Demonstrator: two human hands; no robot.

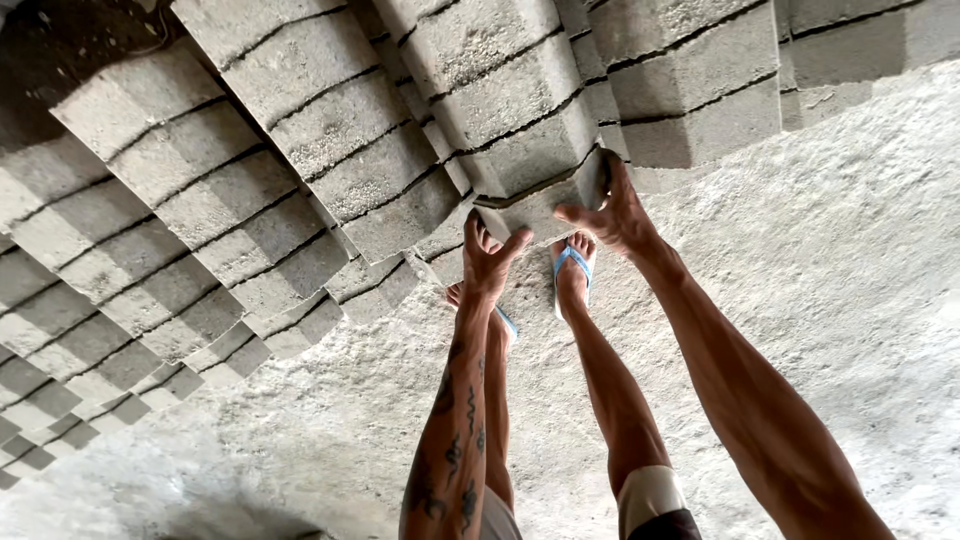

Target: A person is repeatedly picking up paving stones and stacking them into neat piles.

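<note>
I am bent over a grey concrete block point(540, 208) at the foot of a stack, close to the rough concrete floor. My left hand point(490, 258) grips its near left end, fingers spread over the edge. My right hand point(612, 212) clasps its right end, thumb pointing toward the left hand. The block is tilted slightly and sits right against the block above it point(520, 150). Whether it rests on the floor or hangs just above it, I cannot tell.
Rows of stacked grey concrete blocks point(250, 190) fill the left and top of the view, in stepped columns. Another stack point(700, 90) stands at the upper right. My feet in blue flip-flops point(573, 265) stand just behind the block. The pale rough floor point(830, 260) spreads right and below.
</note>
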